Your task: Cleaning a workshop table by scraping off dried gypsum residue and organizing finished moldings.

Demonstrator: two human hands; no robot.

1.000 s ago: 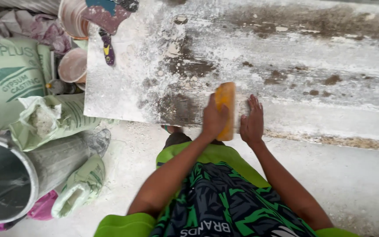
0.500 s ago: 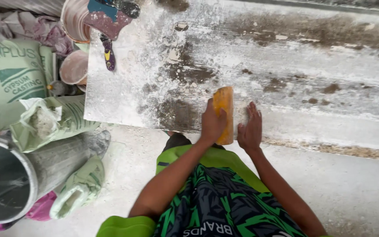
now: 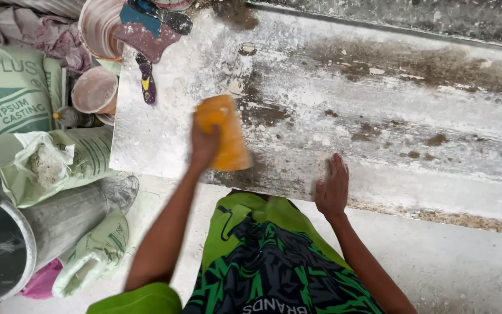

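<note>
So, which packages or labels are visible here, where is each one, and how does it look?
Large sack: far left, pale green, darker green printed emblem and lettering.
Opened sack: just below it, pale green, top torn open, white powder showing.
Small crumpled bag: lower left beside the grey metal bucket, pale green, dusted white.
No signs or screens.

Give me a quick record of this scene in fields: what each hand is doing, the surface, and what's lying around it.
Left hand: left hand pressed on an orange sponge, grip closed over its near end
Right hand: right hand flat on the slab, fingers spread, holding nothing
Surface: long white-dusted slab with dark brown patches
On slab's far left corner: small purple-handled tool
Left of slab: green powder sacks, one open; plaster-crusted bowls; grey metal bucket lying on its side
Clothing: green and black patterned shorts
</note>
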